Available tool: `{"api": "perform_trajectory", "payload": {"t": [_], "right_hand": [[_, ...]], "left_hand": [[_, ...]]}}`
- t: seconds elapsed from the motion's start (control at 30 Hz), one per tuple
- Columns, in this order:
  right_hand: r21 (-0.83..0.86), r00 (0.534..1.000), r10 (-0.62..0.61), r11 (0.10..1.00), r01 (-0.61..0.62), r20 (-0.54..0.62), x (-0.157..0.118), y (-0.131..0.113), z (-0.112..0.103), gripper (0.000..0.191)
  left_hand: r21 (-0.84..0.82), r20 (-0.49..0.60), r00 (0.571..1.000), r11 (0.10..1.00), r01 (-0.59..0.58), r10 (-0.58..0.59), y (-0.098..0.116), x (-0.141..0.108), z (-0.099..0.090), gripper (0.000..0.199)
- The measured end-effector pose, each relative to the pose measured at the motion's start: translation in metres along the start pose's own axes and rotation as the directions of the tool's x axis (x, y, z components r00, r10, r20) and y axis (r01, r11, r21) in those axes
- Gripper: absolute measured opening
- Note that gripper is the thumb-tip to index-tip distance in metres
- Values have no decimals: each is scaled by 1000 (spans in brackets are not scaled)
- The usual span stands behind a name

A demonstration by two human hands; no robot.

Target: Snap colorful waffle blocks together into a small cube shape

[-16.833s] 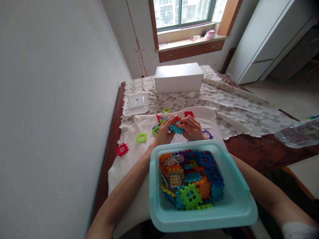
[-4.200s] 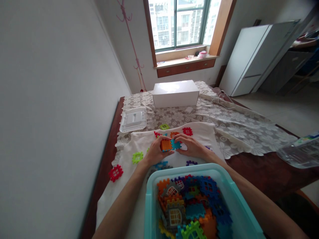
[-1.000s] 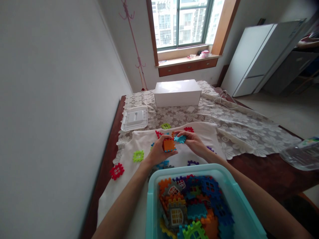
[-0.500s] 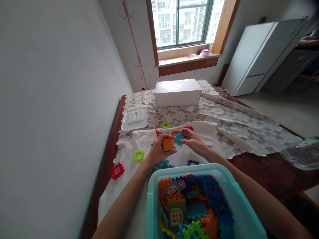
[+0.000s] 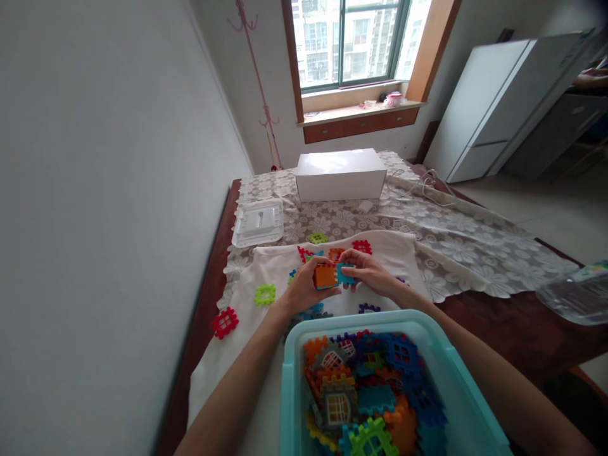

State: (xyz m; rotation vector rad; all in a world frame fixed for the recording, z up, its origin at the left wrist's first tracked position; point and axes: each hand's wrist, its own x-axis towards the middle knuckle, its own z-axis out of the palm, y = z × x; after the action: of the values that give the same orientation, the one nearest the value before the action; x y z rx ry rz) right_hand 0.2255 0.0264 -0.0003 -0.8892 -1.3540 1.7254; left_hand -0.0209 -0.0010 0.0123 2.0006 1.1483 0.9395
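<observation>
My left hand (image 5: 304, 285) is closed around an orange building block (image 5: 325, 277) with some blue along its lower edge. In my right hand (image 5: 365, 271) a light-blue notched building panel (image 5: 345, 273) is pinched, its edge up against the orange block's right side. Whether the two are locked together I cannot tell. Both hands are above a white cloth, beyond the teal bin (image 5: 289, 380). Around them lie loose panels: a red one (image 5: 361, 247), an orange one (image 5: 336, 254), a purple one (image 5: 369, 308) and a green one (image 5: 265, 294).
The teal bin in front holds many mixed panels, among them a grey window piece (image 5: 338, 405). Another red panel (image 5: 225, 323) lies near the table's left edge. Farther back are a white lid (image 5: 259, 223) and a white box (image 5: 341, 183). A plastic bottle (image 5: 577, 294) is at the right.
The light-blue panel has moved left and slightly down, from apart to against the orange block. The left hand shifted slightly right with its block.
</observation>
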Motion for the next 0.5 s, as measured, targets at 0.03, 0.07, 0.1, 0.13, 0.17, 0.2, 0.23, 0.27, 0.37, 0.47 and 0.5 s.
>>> {"api": "perform_trajectory", "payload": {"t": [0.03,0.07,0.1,0.13,0.17,0.2,0.23,0.27,0.37,0.47,0.5], "right_hand": [[-12,1000,2,1000,-2,5,-1,-1,1,51],[-24,1000,-3,1000,3,1,-1,-3,2,52],[-33,1000,-11,999,10,-9,-1,-5,3,52],[-37,1000,-18,999,17,-20,-1,-6,3,52],[-40,999,-23,999,22,-28,-1,-8,4,51],[-44,999,-27,999,26,-34,-1,-9,4,51],[-49,999,-32,998,30,-37,-2,-10,4,50],[-57,999,-37,998,34,-39,-2,-10,4,50],[-91,998,-51,995,47,-43,-2,-8,4,49],[-96,997,-62,994,58,-40,-1,-3,4,48],[-90,997,-68,994,65,-39,0,0,3,47]], "left_hand": [[5,2,1000,1000,1,-1,0,0,0,63],[5,0,1000,1000,1,-1,1,0,0,63],[3,-5,1000,1000,0,0,1,-1,0,63],[-2,-13,1000,1000,-2,2,1,-1,0,63],[-7,-19,1000,1000,-5,5,1,-1,0,62],[-10,-22,1000,1000,-8,8,1,-1,0,62],[-10,-21,1000,1000,-11,11,1,-1,0,62],[-10,-19,1000,1000,-12,12,1,-1,-1,62],[-12,-20,1000,1000,-10,10,2,0,-1,63],[-18,-30,1000,1000,-9,9,2,0,-1,63],[-18,-29,1000,1000,-9,9,2,0,-1,63]]}}
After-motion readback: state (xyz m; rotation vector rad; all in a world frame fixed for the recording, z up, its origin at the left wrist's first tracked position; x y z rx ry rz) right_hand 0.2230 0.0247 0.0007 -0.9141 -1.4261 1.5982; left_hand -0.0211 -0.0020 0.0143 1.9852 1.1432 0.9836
